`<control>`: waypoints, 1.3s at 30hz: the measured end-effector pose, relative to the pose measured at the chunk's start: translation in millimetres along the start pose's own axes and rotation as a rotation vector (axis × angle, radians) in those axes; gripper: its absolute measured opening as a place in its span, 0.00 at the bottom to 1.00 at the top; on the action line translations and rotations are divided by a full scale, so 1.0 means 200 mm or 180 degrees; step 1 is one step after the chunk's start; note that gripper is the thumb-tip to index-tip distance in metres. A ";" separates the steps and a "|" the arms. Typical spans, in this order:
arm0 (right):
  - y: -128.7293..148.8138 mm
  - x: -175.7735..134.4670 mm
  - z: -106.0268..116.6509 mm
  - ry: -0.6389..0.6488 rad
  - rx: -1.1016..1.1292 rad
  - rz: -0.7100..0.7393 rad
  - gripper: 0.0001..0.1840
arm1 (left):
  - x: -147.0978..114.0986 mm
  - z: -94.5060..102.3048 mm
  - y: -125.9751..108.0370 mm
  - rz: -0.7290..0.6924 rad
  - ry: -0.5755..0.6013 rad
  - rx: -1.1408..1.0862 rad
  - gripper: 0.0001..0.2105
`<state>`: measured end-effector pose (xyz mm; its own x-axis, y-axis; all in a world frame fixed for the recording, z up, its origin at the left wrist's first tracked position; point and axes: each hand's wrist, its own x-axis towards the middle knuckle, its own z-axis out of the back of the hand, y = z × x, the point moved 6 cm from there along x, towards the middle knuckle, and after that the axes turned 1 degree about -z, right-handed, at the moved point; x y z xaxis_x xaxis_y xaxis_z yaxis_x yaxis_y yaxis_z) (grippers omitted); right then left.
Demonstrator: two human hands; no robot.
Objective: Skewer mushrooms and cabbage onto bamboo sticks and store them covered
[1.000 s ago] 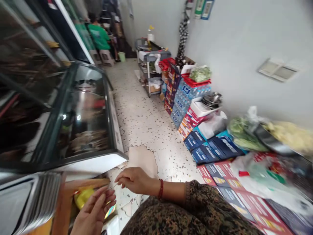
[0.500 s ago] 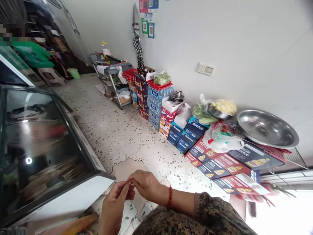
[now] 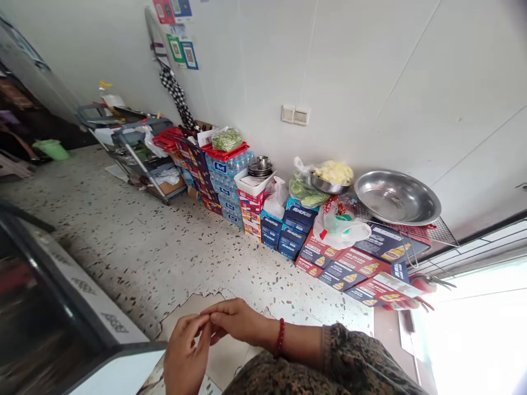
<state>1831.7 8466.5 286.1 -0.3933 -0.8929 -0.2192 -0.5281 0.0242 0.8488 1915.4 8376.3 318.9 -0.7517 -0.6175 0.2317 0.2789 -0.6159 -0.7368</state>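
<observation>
My left hand (image 3: pixel 187 348) and my right hand (image 3: pixel 239 321) meet low in the middle of the view, above the floor. Their thumbs and fingertips are pinched together and touching. Whatever lies between the fingertips is hidden and too small to name. A red bead bracelet (image 3: pixel 281 336) circles my right wrist, below a patterned dark sleeve (image 3: pixel 362 356). The glass-fronted cabinet (image 3: pixel 119 351) is the nearest large thing, just left of my left hand.
Along the wall stand drink cartons (image 3: pixel 349 269), packs of bottled water (image 3: pixel 225 189) and a grey cart (image 3: pixel 135 159). A large steel basin (image 3: pixel 395 200) rests on a wire rack (image 3: pixel 444 236). Beside it are bagged greens (image 3: pixel 304 189) and a bowl of pale yellow food (image 3: pixel 334 173). Speckled floor (image 3: pixel 197 252) runs between.
My view has turned right, so the cabinet and cart shift left and the person in green leaves the frame. Both hands stay pinched together; a small whitish thing at the fingertips is now hidden.
</observation>
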 end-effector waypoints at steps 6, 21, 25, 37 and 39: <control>0.24 -0.09 0.49 -0.1002 0.0829 0.0214 0.26 | 0.20 -0.42 -0.31 -0.0860 0.0395 -0.0186 0.14; 0.53 -0.17 0.83 -0.1603 -0.0184 0.0726 0.13 | 0.27 -0.79 -0.48 0.2367 0.1172 -0.2941 0.25; 0.55 -0.14 0.71 -0.1226 -0.1923 0.1228 0.12 | 0.24 -0.82 -0.46 0.2804 0.1041 -0.3561 0.16; 0.44 -0.10 0.55 -0.0130 -0.4040 0.1311 0.37 | 0.11 -0.71 -0.26 0.2919 0.0262 -0.3221 0.17; 0.42 -0.10 0.58 -0.0063 -0.3629 0.1191 0.41 | 0.11 -0.71 -0.25 0.2905 0.0194 -0.3197 0.17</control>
<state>1707.6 8537.8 305.3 -0.3969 -0.9081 0.1332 0.5878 -0.1401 0.7968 1800.3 8463.0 270.0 -0.5673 -0.5718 -0.5927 0.1548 0.6328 -0.7587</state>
